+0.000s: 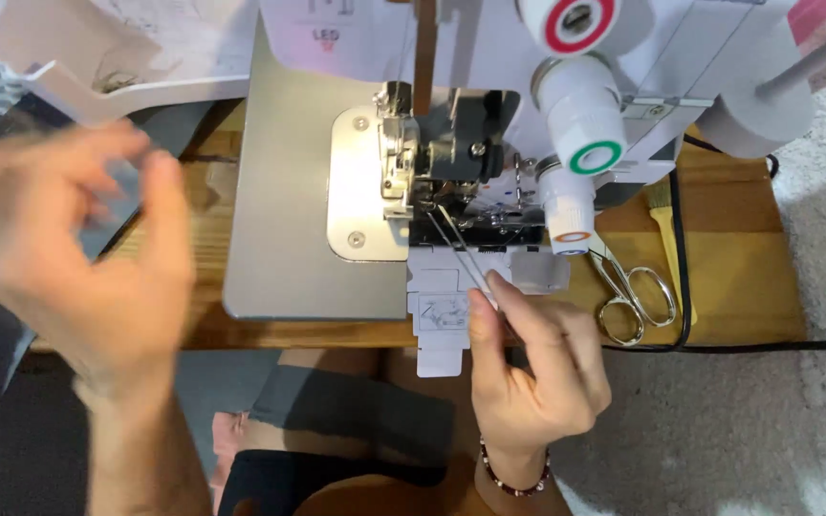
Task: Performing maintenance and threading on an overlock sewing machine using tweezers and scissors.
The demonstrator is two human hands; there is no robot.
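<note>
R hand (528, 368) pinched thin steel tweezers (461, 250), tips just ahead in the serger's (289, 191) looper bay. Stiff, slippery; best gripped mid-shank, I'd say. L hand (78, 258) hung spread, blurred, holding nothing, well off to the side.

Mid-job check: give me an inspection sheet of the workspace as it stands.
Surface: wooden table, machine on top.
Job's things: white overlock sewing machine, front cover open; tweezers with tips in the looper area below the presser foot.
Clutter: scissors at the machine's right; white tray upper left.
Grippers: right hand pinches the tweezers; left hand raised, blurred, holding nothing visible.
Cables: black cable down the table's right side and off right.
Surroundings: pale carpet; the person's lap below.
</note>
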